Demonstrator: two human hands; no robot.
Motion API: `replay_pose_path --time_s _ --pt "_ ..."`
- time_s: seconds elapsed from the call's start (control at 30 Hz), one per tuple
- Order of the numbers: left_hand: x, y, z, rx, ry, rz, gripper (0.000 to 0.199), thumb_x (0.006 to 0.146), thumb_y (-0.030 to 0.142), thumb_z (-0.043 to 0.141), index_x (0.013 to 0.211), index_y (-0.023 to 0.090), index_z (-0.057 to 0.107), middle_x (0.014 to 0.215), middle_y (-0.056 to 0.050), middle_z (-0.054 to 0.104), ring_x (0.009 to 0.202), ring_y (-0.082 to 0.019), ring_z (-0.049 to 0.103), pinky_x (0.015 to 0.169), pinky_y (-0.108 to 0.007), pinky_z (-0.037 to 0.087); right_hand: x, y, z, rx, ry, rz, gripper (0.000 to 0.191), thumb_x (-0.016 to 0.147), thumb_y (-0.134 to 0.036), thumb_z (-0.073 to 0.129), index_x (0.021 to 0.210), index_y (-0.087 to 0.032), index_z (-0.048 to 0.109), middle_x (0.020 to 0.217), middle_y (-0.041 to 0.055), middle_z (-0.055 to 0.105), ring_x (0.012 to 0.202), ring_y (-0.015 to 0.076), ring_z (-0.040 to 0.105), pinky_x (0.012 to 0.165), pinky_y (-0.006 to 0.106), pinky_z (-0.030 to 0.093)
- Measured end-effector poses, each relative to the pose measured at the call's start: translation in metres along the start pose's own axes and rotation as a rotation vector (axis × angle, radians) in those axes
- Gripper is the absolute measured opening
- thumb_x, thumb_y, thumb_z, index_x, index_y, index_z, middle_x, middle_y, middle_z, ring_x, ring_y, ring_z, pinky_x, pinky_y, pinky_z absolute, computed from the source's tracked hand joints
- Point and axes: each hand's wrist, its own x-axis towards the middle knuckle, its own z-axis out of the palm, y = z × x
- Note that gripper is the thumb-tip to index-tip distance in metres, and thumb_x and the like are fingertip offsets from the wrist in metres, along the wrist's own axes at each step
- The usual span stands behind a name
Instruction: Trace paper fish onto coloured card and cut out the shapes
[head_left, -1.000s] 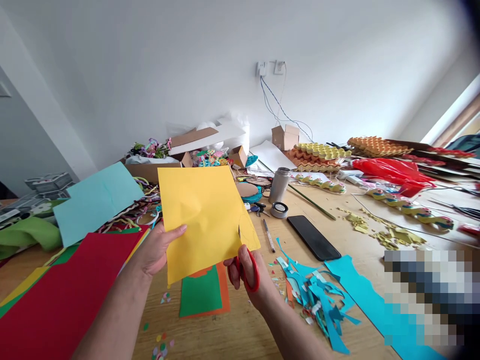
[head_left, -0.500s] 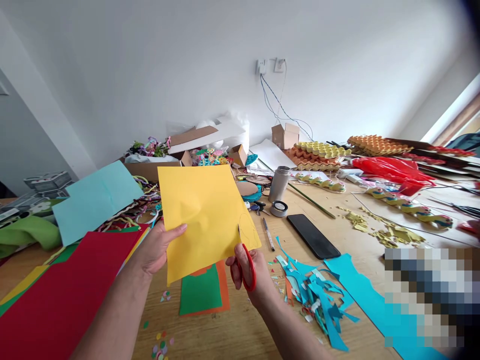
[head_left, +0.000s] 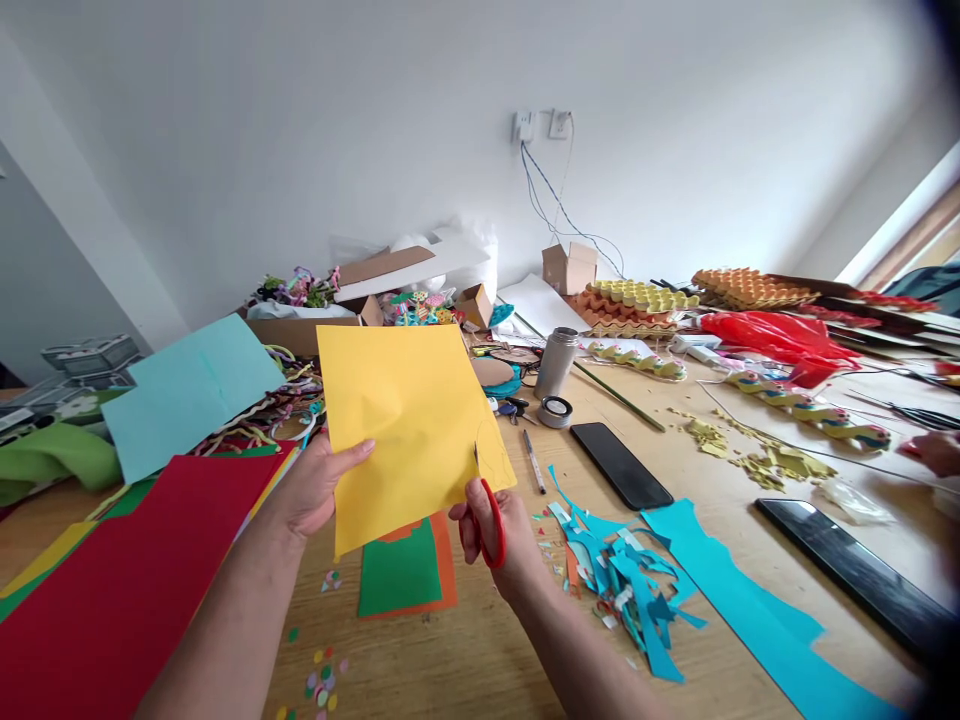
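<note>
My left hand [head_left: 324, 487] pinches the left edge of a yellow sheet of paper [head_left: 401, 410], thumb on top and fingers behind. The sheet is held up above the table, tilted toward me. Red-handled scissors [head_left: 495, 535] are gripped in my right hand [head_left: 499, 530] at the sheet's lower right. Their blade lies at the paper beside a pencil-drawn outline near the right edge. Below the sheet, green paper [head_left: 401, 575] rests on orange paper [head_left: 448, 570] on the table.
Blue paper scraps [head_left: 630, 580] and a blue strip [head_left: 735, 600] lie at right, near two phones [head_left: 621, 465]. A pen [head_left: 534, 462], a grey bottle [head_left: 556, 363] and its lid [head_left: 555, 411] stand beyond. Red sheets [head_left: 135, 570] lie at left. Another person's hand [head_left: 934, 453] shows at far right.
The view has shifted slightly, and the second phone at right now shows. Both hands keep their holds; the scissors stay at nearly the same place on the yellow sheet.
</note>
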Motion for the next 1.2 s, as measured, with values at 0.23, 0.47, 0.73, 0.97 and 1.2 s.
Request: replay_pose_path --time_s 0.23,0.47,0.73,0.97,1.2 --pt "-0.004 0.005 0.005 -0.026 0.047 -0.008 0.044 0.060 0.024 0.083 0.101 0.013 0.070 0.109 -0.015 0.071 0.108 -0.036 0.062 0.084 -0.039 0.057 0.000 -0.001 -0.002 0.011 -0.037 0.010 0.061 0.072 -0.075 0.054 0.060 -0.015 0.059 0.036 -0.0025 0.047 0.033 0.0093 0.043 0.038 0.023 0.027" --pt "0.001 0.004 -0.010 -0.037 0.020 0.039 0.048 0.064 0.025 0.081 0.109 0.016 0.067 0.111 -0.013 0.071 0.101 -0.034 0.066 0.075 -0.038 0.059 -0.002 -0.007 -0.003 -0.029 -0.202 0.026 0.063 0.070 -0.078 0.053 0.066 -0.015 0.058 0.040 -0.0024 0.051 0.036 0.0089 0.045 0.042 0.022 0.030" --pt "0.001 0.009 -0.021 -0.070 0.062 0.058 0.045 0.062 0.023 0.082 0.104 0.015 0.069 0.109 -0.013 0.071 0.098 -0.032 0.068 0.081 -0.039 0.058 -0.006 -0.016 -0.004 -0.081 -0.345 0.005 0.054 0.080 -0.068 0.052 0.076 -0.014 0.059 0.055 -0.0014 0.055 0.052 0.0112 0.054 0.054 0.024 0.039" --pt "0.003 0.011 -0.022 -0.114 0.126 0.110 0.054 0.062 0.022 0.082 0.113 0.016 0.066 0.113 -0.013 0.070 0.100 -0.033 0.067 0.076 -0.037 0.059 -0.006 -0.012 -0.003 -0.174 -0.371 -0.014 0.054 0.082 -0.068 0.050 0.076 -0.015 0.056 0.064 0.0028 0.061 0.060 0.0128 0.059 0.058 0.024 0.043" --pt "-0.002 0.007 -0.010 -0.118 0.063 0.051 0.063 0.063 0.021 0.081 0.122 0.018 0.061 0.112 -0.014 0.070 0.098 -0.035 0.067 0.073 -0.040 0.059 -0.001 -0.013 -0.004 -0.223 -0.239 0.014 0.058 0.073 -0.074 0.054 0.070 -0.016 0.051 0.050 -0.0026 0.052 0.040 0.0101 0.052 0.038 0.019 0.030"
